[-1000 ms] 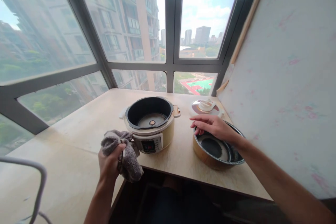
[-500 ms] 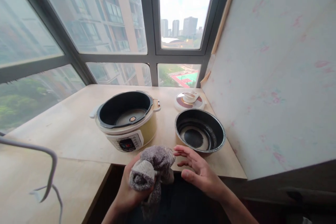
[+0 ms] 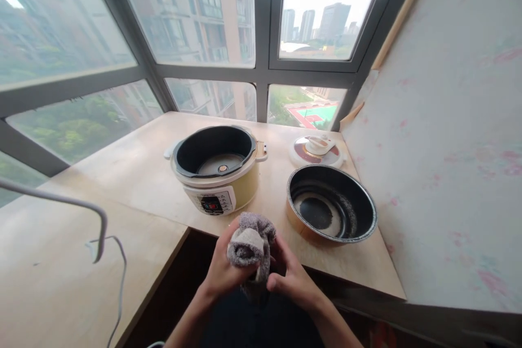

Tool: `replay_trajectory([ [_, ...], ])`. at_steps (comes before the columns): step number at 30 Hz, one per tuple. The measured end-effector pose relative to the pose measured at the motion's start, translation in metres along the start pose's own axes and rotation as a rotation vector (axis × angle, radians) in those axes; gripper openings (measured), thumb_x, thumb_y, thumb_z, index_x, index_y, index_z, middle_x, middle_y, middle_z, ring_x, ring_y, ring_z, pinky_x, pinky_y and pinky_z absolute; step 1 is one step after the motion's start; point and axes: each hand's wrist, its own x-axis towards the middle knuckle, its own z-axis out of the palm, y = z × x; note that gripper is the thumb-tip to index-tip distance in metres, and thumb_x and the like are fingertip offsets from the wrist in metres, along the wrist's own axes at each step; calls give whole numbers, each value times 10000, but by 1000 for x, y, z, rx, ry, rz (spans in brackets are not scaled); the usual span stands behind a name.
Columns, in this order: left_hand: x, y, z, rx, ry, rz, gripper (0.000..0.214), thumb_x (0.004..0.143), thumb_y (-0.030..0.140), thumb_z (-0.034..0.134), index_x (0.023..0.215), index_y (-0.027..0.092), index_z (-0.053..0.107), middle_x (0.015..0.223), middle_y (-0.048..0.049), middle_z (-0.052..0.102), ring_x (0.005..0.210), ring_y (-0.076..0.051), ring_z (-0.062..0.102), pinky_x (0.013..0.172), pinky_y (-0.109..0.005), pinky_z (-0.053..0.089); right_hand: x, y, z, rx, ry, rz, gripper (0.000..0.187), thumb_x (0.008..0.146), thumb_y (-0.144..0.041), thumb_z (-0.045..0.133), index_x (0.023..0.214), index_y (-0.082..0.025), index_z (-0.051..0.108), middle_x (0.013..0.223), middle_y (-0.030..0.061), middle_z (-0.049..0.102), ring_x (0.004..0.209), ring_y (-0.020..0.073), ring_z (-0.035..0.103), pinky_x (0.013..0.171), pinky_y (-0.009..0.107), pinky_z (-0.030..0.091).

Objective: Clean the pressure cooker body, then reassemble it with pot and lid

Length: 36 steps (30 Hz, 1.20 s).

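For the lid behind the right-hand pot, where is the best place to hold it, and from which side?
Probably by its raised white handle, coming from above: the lid lies flat with this handle upward, while the pot crowds its near edge.

Left grip (image 3: 224, 266) in a curl, right grip (image 3: 294, 278) loosely cupped beside it, forearms (image 3: 190, 312) aslant inward.

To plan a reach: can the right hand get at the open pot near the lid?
Likely yes: the open pot stands just beyond the right hand, and nothing visible blocks the way.
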Motion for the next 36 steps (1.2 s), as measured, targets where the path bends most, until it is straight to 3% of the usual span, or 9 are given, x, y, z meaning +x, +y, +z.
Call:
replay_trajectory([
  [4,-4,-12,-1,215,276,104,448,672,239,791,1115,227,722,1341,-124,607,1216,-322,619,1025,-437,528,15,1,21,-2,-25,-61,890,769,-475,861,1533,-301,438,1565,95,499,1468,310,434,1225,457,310],
  [6,-8,-14,-3,251,379,100,539,651,246,818,1177,228,704,1483,-140,518,1334,-353,547,1077,-465,499,20,-1,28,-44,-36,-73,810,823,-443,819,1529,-293,450,1555,85,513,1459,299,448,1226,444,316],
  [8,-11,-12,-7,195,383,28,607,651,267,836,1233,222,670,1398,-146,608,1232,-333,632,1000,-444,558,23,-5,32,-92,-60,-66,775,841,-442,800,1524,-289,467,1548,77,521,1452,304,456,1225,443,322],
  [10,-14,-9,-9,112,351,-52,563,666,291,841,1196,213,669,1113,-105,742,963,-277,731,831,-385,620,25,-7,32,-141,-85,-52,754,848,-446,791,1519,-296,481,1547,68,524,1452,310,456,1231,448,316],
  [13,-16,-9,-13,69,413,-98,445,673,302,841,1076,212,677,885,-44,750,746,-223,719,690,-327,615,28,-6,31,-182,-118,-40,769,865,-436,778,1548,-312,447,1589,62,479,1488,303,408,1255,467,270],
  [18,-10,-17,-36,150,683,-99,414,655,303,848,996,211,633,894,-24,719,779,-215,695,746,-329,593,29,-2,26,-153,-116,-36,746,904,-427,744,1565,-379,403,1656,47,377,1531,277,339,1254,512,272],
  [23,10,-17,-87,468,1014,21,508,671,307,827,1112,217,592,1106,-64,659,1049,-267,643,985,-395,523,26,-5,17,-145,-99,2,559,912,-436,734,1443,-387,563,1489,80,581,1321,277,587,1131,520,447],
  [28,41,-15,-111,685,857,153,643,714,269,782,1321,201,577,1302,-133,618,1242,-317,574,1118,-418,423,26,-1,16,-94,-68,24,462,898,-459,744,1337,-360,642,1334,86,671,1154,257,675,1017,483,532],
  [36,39,-24,-76,1082,634,288,627,793,202,722,1403,184,578,1372,-193,557,1273,-354,548,1072,-454,454,29,1,16,-65,-45,47,470,878,-499,756,1294,-303,663,1250,103,708,1083,259,707,994,475,532],
])
